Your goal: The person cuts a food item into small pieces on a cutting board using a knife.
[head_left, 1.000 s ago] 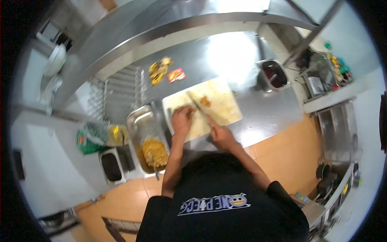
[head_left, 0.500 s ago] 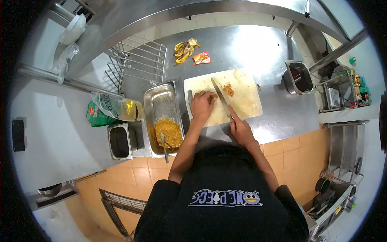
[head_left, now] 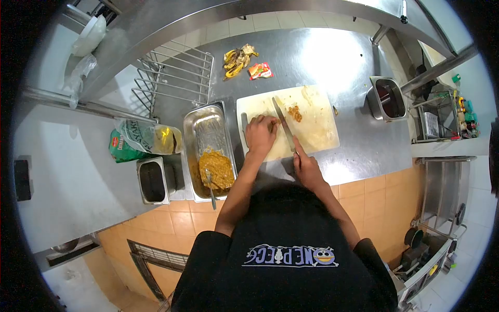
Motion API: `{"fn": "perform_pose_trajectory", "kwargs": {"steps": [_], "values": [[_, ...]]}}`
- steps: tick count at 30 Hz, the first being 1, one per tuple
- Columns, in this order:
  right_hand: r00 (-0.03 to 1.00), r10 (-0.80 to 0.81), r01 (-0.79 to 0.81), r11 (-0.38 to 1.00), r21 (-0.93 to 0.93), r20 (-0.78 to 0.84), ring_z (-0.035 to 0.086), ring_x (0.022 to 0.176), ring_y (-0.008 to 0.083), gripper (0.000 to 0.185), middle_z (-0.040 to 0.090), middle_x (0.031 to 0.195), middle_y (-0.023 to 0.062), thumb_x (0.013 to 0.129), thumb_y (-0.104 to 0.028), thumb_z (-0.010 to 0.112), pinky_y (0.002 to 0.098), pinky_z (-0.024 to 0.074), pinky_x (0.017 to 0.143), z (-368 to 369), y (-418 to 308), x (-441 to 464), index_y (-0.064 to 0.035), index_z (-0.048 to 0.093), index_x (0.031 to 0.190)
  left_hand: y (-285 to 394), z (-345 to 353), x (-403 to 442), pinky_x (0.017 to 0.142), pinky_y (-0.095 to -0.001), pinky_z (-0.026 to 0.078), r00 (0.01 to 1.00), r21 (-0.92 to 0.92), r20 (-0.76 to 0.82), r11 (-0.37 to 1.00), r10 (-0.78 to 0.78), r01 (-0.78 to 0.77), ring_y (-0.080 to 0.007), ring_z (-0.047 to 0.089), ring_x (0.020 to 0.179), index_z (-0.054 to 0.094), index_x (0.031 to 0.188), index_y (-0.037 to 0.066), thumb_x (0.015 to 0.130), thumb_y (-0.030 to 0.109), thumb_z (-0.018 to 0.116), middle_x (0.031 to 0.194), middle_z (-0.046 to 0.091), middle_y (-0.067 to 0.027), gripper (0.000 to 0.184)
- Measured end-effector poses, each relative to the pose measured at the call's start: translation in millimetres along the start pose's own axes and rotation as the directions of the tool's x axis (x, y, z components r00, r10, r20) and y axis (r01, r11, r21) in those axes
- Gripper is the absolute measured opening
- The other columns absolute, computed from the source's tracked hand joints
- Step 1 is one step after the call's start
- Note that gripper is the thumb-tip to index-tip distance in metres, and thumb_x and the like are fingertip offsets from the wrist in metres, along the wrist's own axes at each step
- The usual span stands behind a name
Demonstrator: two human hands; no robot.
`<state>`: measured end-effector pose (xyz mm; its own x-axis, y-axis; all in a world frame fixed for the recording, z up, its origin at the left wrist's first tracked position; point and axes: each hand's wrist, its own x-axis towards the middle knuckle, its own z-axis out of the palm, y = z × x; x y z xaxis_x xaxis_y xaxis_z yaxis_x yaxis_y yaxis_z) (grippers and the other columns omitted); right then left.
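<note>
A kitchen knife point(head_left: 284, 125) lies across the white cutting board point(head_left: 317, 135), its handle in my right hand point(head_left: 309, 169), with the forefinger stretched along the back of the blade. Curled on the board just left of the blade is my left hand point(head_left: 261, 136). Its fingertips press on something small that the fingers mostly hide. To the right of the blade sits a little heap of chopped brown-orange pieces point(head_left: 295, 113). Left of the board stands a steel pan point(head_left: 193, 127) holding a yellow-brown mash point(head_left: 217, 169) and a spoon point(head_left: 211, 192).
Banana peels point(head_left: 237, 61) and a red packet point(head_left: 260, 70) lie behind the board. A wire rack point(head_left: 176, 73) is at the back left. Steel containers stand at right point(head_left: 386, 99) and left point(head_left: 153, 181). Plastic bags point(head_left: 150, 138) rest beside the pan. An overhead shelf point(head_left: 249, 8) crosses the top.
The right hand and knife handle have shifted very slightly to the left. The left hand stays in place on the board. The whole view has moved a little.
</note>
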<state>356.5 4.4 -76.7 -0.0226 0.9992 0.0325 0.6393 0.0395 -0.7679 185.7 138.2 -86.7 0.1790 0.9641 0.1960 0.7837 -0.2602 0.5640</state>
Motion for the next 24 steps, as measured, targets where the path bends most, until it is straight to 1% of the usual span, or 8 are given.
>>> {"fn": "perform_pose_trajectory", "kwargs": {"steps": [5,7,13,16,19,20,22,24], "values": [[0.998,0.043,-0.043,0.999,-0.012,0.036,0.063,0.065,0.0514,0.062,0.065,0.075,0.0308,0.107,-0.014,0.051,0.0585,0.0518,0.067,-4,-6,2,-0.0141,0.031,0.166,2,2,0,0.084,-0.0469,0.053,0.999,-0.017,-0.036,1.0,0.01,-0.01,-0.0328,0.069,0.096,0.078,0.1,0.015,0.085,0.02,0.079,0.098,0.073,-0.0062,0.016],[0.997,0.058,-0.044,0.969,-0.242,0.047,0.063,0.064,0.0507,0.062,0.065,0.071,0.0298,0.107,-0.017,0.052,0.059,0.0529,0.066,-10,-12,7,-0.0174,0.032,0.166,3,1,0,0.084,-0.0468,0.052,0.999,-0.009,-0.036,1.0,0.01,-0.01,-0.032,0.069,0.097,0.078,0.099,0.016,0.085,0.02,0.079,0.097,0.073,-0.0059,0.015],[0.995,0.06,-0.036,0.957,-0.289,0.077,0.068,0.073,0.05,0.063,0.069,0.078,0.0302,0.104,-0.022,0.05,0.0614,0.0549,0.072,-21,-11,35,-0.0229,0.033,0.166,3,4,0,0.084,-0.0464,0.052,0.999,-0.001,-0.037,1.0,-0.002,0.002,-0.0304,0.069,0.096,0.078,0.1,0.02,0.085,0.019,0.079,0.097,0.072,-0.0039,0.016],[0.985,0.14,-0.111,0.962,-0.249,0.103,0.067,0.072,0.051,0.064,0.069,0.078,0.0305,0.104,-0.024,0.05,0.0623,0.0543,0.073,-25,-13,34,-0.0236,0.032,0.166,6,0,0,0.08,-0.0488,0.055,1.0,0.037,-0.013,0.999,-0.003,0.004,-0.0327,0.071,0.094,0.077,0.1,0.02,0.088,0.023,0.079,0.1,0.073,-0.0054,0.013],[0.973,0.184,-0.157,0.97,-0.187,0.137,0.066,0.07,0.052,0.064,0.068,0.076,0.0306,0.105,-0.024,0.048,0.0625,0.0531,0.072,-26,-12,24,-0.0237,0.031,0.167,9,-1,-2,0.079,-0.049,0.055,0.999,0.015,-0.04,1.0,0.021,-0.02,-0.033,0.071,0.092,0.077,0.101,0.021,0.088,0.021,0.079,0.098,0.072,-0.0056,0.013],[0.972,0.189,-0.161,0.969,-0.188,0.14,0.066,0.07,0.052,0.064,0.068,0.076,0.0306,0.105,-0.024,0.048,0.0625,0.0531,0.072,-25,-11,18,-0.0237,0.031,0.167,9,0,-3,0.079,-0.049,0.055,0.999,0.013,-0.036,1.0,0.018,-0.017,-0.033,0.071,0.092,0.077,0.101,0.021,0.088,0.021,0.079,0.098,0.072,-0.0056,0.013],[0.988,0.123,-0.114,0.988,-0.107,0.087,0.065,0.068,0.0524,0.064,0.066,0.072,0.0301,0.106,-0.023,0.049,0.0625,0.0522,0.071,-24,-11,9,-0.023,0.031,0.167,9,2,-3,0.082,-0.0449,0.049,0.998,0.004,-0.067,1.0,0.003,-0.003,-0.0264,0.07,0.094,0.077,0.097,0.022,0.086,0.017,0.078,0.095,0.071,-0.0003,0.012],[0.991,0.11,-0.101,0.988,-0.12,0.071,0.065,0.067,0.0524,0.064,0.066,0.071,0.0296,0.106,-0.022,0.05,0.0623,0.0522,0.07,-23,-14,5,-0.0225,0.031,0.167,9,3,-2,0.081,-0.0447,0.049,0.998,-0.006,-0.065,1.0,-0.001,0.0,-0.0264,0.07,0.094,0.078,0.097,0.022,0.086,0.018,0.079,0.095,0.071,-0.0001,0.011]]}}
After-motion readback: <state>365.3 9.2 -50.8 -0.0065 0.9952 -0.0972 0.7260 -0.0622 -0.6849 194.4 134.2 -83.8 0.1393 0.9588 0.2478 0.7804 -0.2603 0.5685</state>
